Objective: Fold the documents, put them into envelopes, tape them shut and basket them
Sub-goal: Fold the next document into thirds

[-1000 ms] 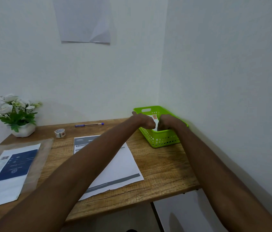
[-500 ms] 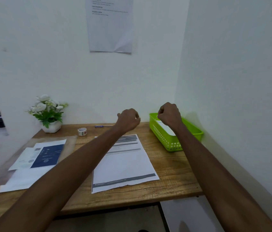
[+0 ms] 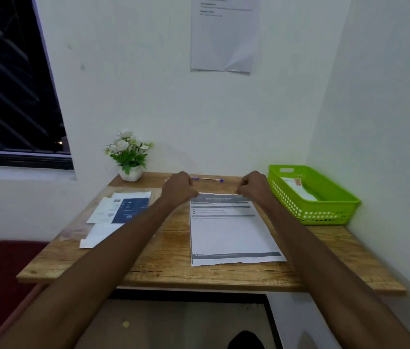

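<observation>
Wooden desk carries all items; places given rel. to the printed document, which lies flat at desk centre-right. Green basket: right of doc., against the side wall, w/ one white envelope already inside. Stack of papers and envelopes: left of doc., well apart. Flower pot: beyond doc., to the left, at the back wall. Pen: just beyond doc.'s far edge. Left hand and right hand: fingers curled, each apparently pinching a far corner of doc.; exact contact is too small to confirm. Step in hand, judged: first fold. To do well: lift both corners evenly, bring far edge toward near edge, align side margins before creasing, then press crease flat from centre outward so doc. fits an envelope.
</observation>
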Motion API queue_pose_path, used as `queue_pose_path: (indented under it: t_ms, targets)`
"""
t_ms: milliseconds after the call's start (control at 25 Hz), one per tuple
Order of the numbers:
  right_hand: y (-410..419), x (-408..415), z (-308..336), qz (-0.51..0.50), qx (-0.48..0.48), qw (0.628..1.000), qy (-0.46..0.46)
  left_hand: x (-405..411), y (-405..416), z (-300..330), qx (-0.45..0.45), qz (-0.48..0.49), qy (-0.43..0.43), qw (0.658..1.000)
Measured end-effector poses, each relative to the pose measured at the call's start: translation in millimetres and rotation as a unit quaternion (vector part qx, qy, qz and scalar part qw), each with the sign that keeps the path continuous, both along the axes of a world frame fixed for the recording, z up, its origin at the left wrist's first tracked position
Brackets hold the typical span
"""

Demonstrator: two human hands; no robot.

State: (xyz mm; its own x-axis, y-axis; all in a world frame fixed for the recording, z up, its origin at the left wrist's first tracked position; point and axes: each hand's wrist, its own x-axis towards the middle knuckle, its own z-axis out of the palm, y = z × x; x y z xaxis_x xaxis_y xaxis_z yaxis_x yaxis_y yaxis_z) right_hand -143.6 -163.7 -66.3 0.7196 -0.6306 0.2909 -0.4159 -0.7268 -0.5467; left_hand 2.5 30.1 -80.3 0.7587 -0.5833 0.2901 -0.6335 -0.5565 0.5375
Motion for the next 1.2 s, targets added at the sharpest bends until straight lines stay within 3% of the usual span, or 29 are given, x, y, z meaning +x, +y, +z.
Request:
queue_pose_path:
  t_ms: [160,280,480,800,1040,1200]
  targets:
    - [-17,-2,-25,-0.005,0.063,0.998,0.007,11,2,-20,-0.009,0.011,0.027,1.0]
    - [-26,3,-28,0.017,0.062,0.997,0.033,17,-5,-21,0.007,0.028,0.022,0.999]
    - [-37,10,-28,0.028,0.054,0.995,0.078,22,-15,-25,-0.002,0.016,0.088,0.996]
    - [-63,10,-50,0.045,0.172,0.983,-0.051,43,-17,-34,-0.061,-0.003,0.121,0.991]
    - [-73,13,-54,0.054,0.244,0.963,-0.098,49,-13,-34,-0.152,-0.017,0.214,0.965]
    - [-74,12,-53,0.086,0.224,0.961,-0.141,50,-9,-25,-0.197,-0.031,0.188,0.962]
